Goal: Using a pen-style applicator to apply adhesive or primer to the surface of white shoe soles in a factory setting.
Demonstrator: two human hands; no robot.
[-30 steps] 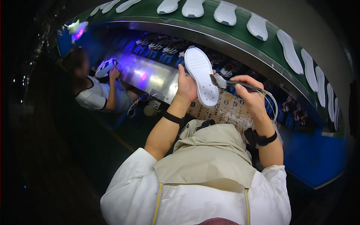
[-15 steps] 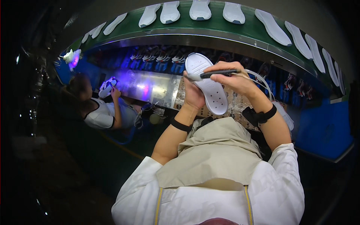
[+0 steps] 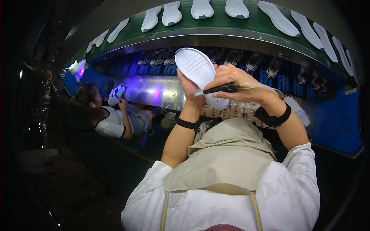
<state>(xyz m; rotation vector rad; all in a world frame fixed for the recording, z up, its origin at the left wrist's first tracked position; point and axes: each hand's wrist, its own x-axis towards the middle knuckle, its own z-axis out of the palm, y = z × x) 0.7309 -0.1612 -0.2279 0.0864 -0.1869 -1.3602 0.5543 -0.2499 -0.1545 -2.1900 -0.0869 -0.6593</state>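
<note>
A white shoe sole point(image 3: 197, 71) is held up in front of me, tread side toward the camera, with my left hand point(image 3: 189, 90) gripping it from behind at its lower part. My right hand point(image 3: 239, 82) is closed on a thin dark pen-like tool point(image 3: 217, 89) whose tip rests against the sole's lower edge. A thin pale cord runs from the tool over my right wrist. Both wrists wear black bands.
A green conveyor point(image 3: 246, 25) carrying several white soles point(image 3: 201, 8) arcs overhead. Below it is a blue-lit shelf with shoes point(image 3: 274, 66). A co-worker point(image 3: 102, 115) at the left holds a white sole point(image 3: 116, 94). A patterned work surface point(image 3: 235, 111) lies under my hands.
My head view has shifted, so the conveyor sits higher and the co-worker further right. My right hand brought the tool from beside the sole onto its lower edge.
</note>
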